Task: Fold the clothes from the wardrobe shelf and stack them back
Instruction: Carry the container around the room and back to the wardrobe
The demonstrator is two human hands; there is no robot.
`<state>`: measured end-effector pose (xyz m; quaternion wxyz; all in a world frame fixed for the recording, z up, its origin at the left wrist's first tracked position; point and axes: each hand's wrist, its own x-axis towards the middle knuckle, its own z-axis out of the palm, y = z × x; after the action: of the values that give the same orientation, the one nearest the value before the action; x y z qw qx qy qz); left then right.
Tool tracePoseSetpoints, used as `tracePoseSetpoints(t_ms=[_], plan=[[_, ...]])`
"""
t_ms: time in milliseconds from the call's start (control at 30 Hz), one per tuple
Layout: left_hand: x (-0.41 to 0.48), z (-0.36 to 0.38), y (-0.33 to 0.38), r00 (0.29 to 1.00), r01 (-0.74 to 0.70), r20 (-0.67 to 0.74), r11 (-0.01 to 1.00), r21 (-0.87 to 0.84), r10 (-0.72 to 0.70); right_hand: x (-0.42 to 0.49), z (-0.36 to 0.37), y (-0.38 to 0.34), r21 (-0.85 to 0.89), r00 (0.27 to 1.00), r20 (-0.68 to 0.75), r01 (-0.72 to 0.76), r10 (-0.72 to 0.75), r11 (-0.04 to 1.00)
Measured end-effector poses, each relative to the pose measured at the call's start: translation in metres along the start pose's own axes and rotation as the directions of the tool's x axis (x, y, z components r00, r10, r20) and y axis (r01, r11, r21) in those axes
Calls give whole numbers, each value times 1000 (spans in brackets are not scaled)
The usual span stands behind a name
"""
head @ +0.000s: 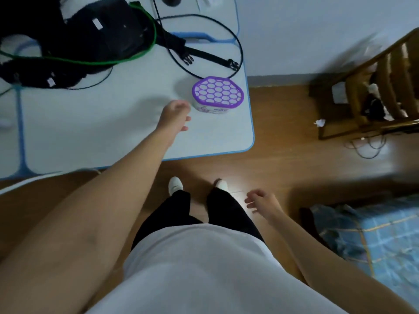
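both hands are empty, the left hand (pixel 174 116) loosely curled beside the tub (pixel 217 92) on the table (pixel 90 123), the right hand (pixel 260 201) slack over the floor (pixel 272 132), likely free for clothes, none in view.

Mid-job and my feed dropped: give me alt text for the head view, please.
The person's left hand is held out over a white table, empty, beside a purple-lidded container; the right hand hangs open above the wooden floor. A black bag with straps and cables lies on the table; no wardrobe shows.
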<state>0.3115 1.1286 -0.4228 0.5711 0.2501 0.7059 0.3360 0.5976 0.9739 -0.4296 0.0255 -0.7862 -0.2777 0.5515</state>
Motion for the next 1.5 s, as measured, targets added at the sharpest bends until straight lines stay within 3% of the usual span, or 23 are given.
tracePoseSetpoints(t_ms=[133,300,533,733,1000,1133,1267,1500], plan=[[31,35,29,998,-42,-50,996,77,46,17,-15,-37,69,998,-24,54,-52,996],[38,45,22,987,-29,-158,996,85,42,58,-33,-135,252,948,-68,319,-312,914],[30,65,6,965,106,-230,989,-102,-127,127,-25,-219,265,826,322,391,-463,881],[14,93,-15,951,108,-212,887,-449,-223,146,-9,-200,343,834,289,368,-470,864],[-25,90,-20,920,-5,-375,950,-311,-118,113,-6,-201,362,790,415,312,-452,878],[-82,59,-43,897,-102,-436,927,-362,-72,62,5,-198,265,700,509,427,-501,865],[-161,21,-79,883,-203,-460,809,-551,-91,-10,33,-165,211,620,601,486,-504,848],[-349,-38,-170,788,-390,-592,610,-690,-166,-156,119,-57,30,469,827,514,-310,857]])
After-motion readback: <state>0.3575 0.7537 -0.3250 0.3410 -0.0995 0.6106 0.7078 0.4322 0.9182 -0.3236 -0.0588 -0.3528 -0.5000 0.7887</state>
